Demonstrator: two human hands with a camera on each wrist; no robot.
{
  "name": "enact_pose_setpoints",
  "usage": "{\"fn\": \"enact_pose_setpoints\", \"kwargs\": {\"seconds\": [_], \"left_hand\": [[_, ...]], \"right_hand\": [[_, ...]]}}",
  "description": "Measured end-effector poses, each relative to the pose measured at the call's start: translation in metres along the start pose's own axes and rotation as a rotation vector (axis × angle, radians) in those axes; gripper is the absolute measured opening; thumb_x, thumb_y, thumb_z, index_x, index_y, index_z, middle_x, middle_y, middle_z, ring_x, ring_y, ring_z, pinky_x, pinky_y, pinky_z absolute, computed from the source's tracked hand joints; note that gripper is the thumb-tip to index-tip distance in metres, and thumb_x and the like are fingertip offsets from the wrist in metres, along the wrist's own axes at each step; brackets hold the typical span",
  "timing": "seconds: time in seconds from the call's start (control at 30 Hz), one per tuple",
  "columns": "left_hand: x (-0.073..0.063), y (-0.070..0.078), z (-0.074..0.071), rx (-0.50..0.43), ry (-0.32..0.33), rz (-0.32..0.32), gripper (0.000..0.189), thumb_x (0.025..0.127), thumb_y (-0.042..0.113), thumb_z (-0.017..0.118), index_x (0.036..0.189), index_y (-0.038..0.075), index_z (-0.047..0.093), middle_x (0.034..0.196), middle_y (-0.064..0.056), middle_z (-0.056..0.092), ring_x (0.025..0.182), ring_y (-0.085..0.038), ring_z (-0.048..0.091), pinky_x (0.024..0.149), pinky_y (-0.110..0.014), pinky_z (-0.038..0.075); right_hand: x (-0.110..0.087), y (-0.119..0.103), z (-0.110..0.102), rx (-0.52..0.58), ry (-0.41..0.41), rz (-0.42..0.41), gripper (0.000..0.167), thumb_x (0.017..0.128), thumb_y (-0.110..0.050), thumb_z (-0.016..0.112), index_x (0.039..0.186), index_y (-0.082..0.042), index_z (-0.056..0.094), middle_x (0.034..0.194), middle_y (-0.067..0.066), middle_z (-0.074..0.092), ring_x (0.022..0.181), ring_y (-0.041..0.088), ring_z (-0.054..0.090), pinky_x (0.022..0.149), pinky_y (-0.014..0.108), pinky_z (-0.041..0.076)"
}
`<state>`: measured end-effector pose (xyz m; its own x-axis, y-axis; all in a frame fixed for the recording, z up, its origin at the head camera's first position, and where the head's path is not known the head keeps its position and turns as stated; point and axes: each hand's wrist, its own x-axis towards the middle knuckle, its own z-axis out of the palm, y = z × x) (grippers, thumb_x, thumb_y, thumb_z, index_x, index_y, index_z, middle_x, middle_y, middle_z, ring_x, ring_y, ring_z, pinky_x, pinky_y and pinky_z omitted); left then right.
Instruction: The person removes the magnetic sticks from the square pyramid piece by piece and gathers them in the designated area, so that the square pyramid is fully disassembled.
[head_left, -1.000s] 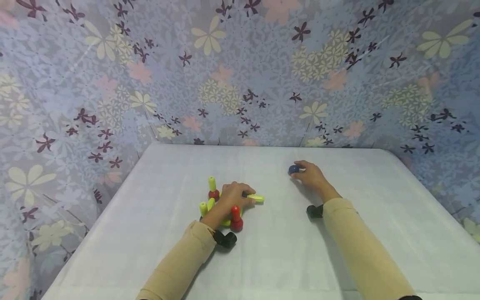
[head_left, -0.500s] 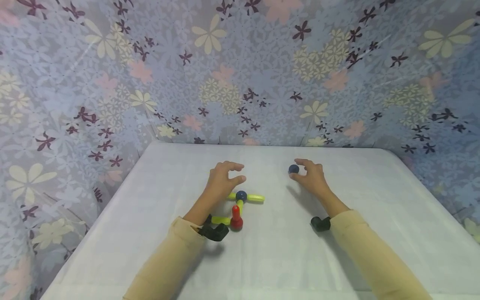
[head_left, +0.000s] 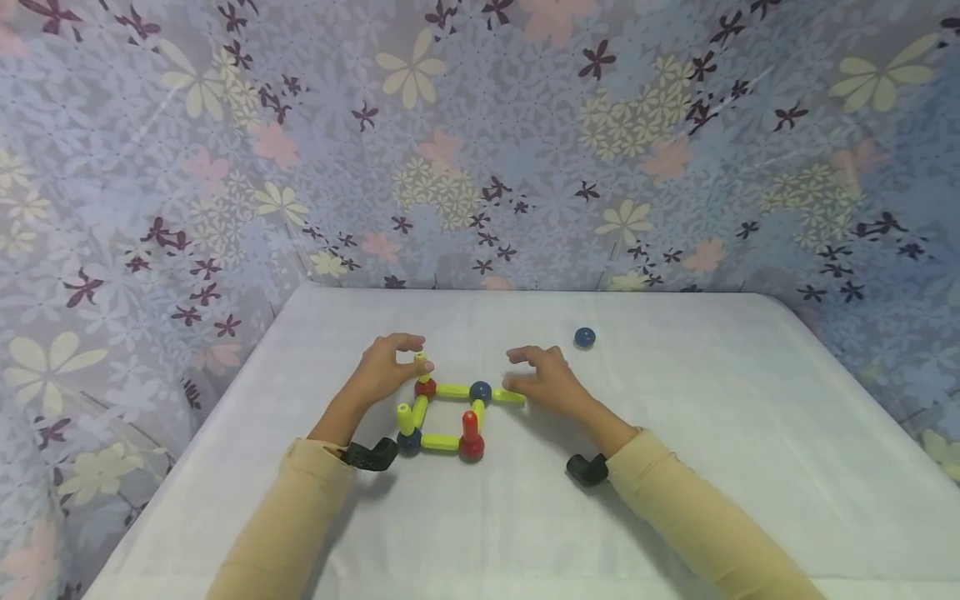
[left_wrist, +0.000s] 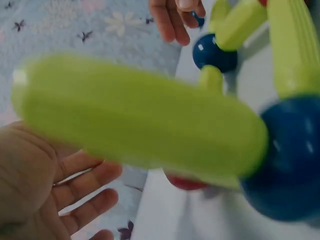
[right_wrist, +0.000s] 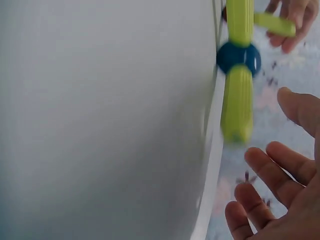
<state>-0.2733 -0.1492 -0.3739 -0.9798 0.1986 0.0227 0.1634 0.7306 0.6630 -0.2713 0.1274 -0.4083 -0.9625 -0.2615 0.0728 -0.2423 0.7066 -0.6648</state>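
Observation:
A square frame of yellow-green rods and balls lies on the table. Its corners are a red ball (head_left: 425, 387), a blue ball (head_left: 481, 392), another blue ball (head_left: 408, 442) and a second red ball (head_left: 472, 448). My left hand (head_left: 381, 367) is at the far-left corner, thumb and index finger spread about an upright yellow-green rod (head_left: 421, 365). In the left wrist view, a near rod (left_wrist: 140, 117) hides its thumb. My right hand (head_left: 551, 383), fingers apart, hovers by the yellow-green rod (right_wrist: 237, 105) that sticks out to the right. A red rod (head_left: 470, 425) stands at the near-right corner.
A loose blue ball (head_left: 585, 337) lies on the white-covered table (head_left: 675, 350), behind and to the right of my right hand. A flowered cloth (head_left: 480, 167) hangs behind the table's far edge.
My left hand has left the far-right blue ball and moved left to the upright rod. My right hand has let go of the loose blue ball and come left to the frame.

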Motion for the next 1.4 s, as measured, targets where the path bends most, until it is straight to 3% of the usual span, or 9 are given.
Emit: {"fn": "enact_pose_setpoints", "kwargs": {"seconds": [0.2, 0.4, 0.53, 0.77, 0.93, 1.17, 1.4], "left_hand": [[-0.001, -0.014, -0.001, -0.04, -0.054, -0.029, 0.05, 0.086, 0.031, 0.066, 0.131, 0.013, 0.055, 0.133, -0.012, 0.056, 0.129, -0.033, 0.045, 0.102, -0.053, 0.039], [0.001, -0.017, 0.001, -0.065, -0.067, -0.047, 0.044, 0.087, 0.033, 0.066, 0.126, 0.017, 0.059, 0.129, -0.009, 0.059, 0.13, -0.032, 0.044, 0.103, -0.054, 0.038], [0.001, -0.016, 0.002, -0.075, -0.062, -0.061, 0.038, 0.087, 0.032, 0.066, 0.121, 0.017, 0.062, 0.127, -0.009, 0.06, 0.13, -0.031, 0.045, 0.103, -0.054, 0.037], [0.001, -0.014, 0.009, -0.096, -0.034, -0.048, 0.031, 0.086, 0.028, 0.068, 0.113, 0.015, 0.066, 0.121, -0.01, 0.063, 0.125, -0.03, 0.049, 0.102, -0.052, 0.039], [-0.002, -0.003, 0.021, -0.112, -0.031, -0.023, 0.029, 0.084, 0.028, 0.069, 0.11, 0.015, 0.067, 0.116, -0.007, 0.065, 0.123, -0.028, 0.051, 0.102, -0.05, 0.039], [-0.005, 0.021, 0.048, -0.109, -0.041, -0.002, 0.026, 0.084, 0.031, 0.07, 0.107, 0.02, 0.068, 0.114, -0.004, 0.066, 0.123, -0.026, 0.051, 0.103, -0.05, 0.038], [-0.01, 0.046, 0.075, -0.115, -0.073, 0.086, 0.026, 0.084, 0.033, 0.069, 0.107, 0.019, 0.067, 0.11, -0.003, 0.067, 0.117, -0.025, 0.054, 0.097, -0.048, 0.042]], "right_hand": [[0.011, -0.023, 0.024, 0.003, -0.08, -0.022, 0.048, 0.082, -0.032, 0.071, 0.126, -0.015, 0.059, 0.122, 0.001, 0.063, 0.109, 0.023, 0.045, 0.09, 0.04, 0.041], [0.021, -0.035, 0.041, -0.087, -0.12, -0.03, 0.04, 0.082, -0.03, 0.071, 0.119, -0.017, 0.064, 0.112, -0.004, 0.068, 0.099, 0.018, 0.045, 0.084, 0.035, 0.037], [0.025, -0.038, 0.047, -0.177, -0.126, -0.048, 0.034, 0.081, -0.032, 0.072, 0.112, -0.018, 0.068, 0.106, -0.004, 0.07, 0.093, 0.017, 0.046, 0.085, 0.038, 0.036], [0.022, -0.041, 0.046, -0.236, -0.135, -0.019, 0.024, 0.081, -0.032, 0.071, 0.102, -0.022, 0.073, 0.103, -0.005, 0.071, 0.09, 0.017, 0.046, 0.085, 0.038, 0.037], [0.012, -0.033, 0.035, -0.261, -0.12, -0.013, 0.021, 0.081, -0.031, 0.071, 0.1, -0.023, 0.074, 0.1, -0.006, 0.071, 0.088, 0.017, 0.047, 0.08, 0.035, 0.037], [-0.008, -0.008, 0.012, -0.237, -0.126, 0.011, 0.018, 0.08, -0.029, 0.073, 0.098, -0.024, 0.074, 0.098, -0.007, 0.071, 0.086, 0.016, 0.046, 0.074, 0.03, 0.035], [-0.034, 0.015, -0.012, -0.222, -0.119, 0.041, 0.019, 0.08, -0.026, 0.073, 0.099, -0.022, 0.074, 0.095, -0.006, 0.07, 0.085, 0.015, 0.044, 0.068, 0.027, 0.035]]}}
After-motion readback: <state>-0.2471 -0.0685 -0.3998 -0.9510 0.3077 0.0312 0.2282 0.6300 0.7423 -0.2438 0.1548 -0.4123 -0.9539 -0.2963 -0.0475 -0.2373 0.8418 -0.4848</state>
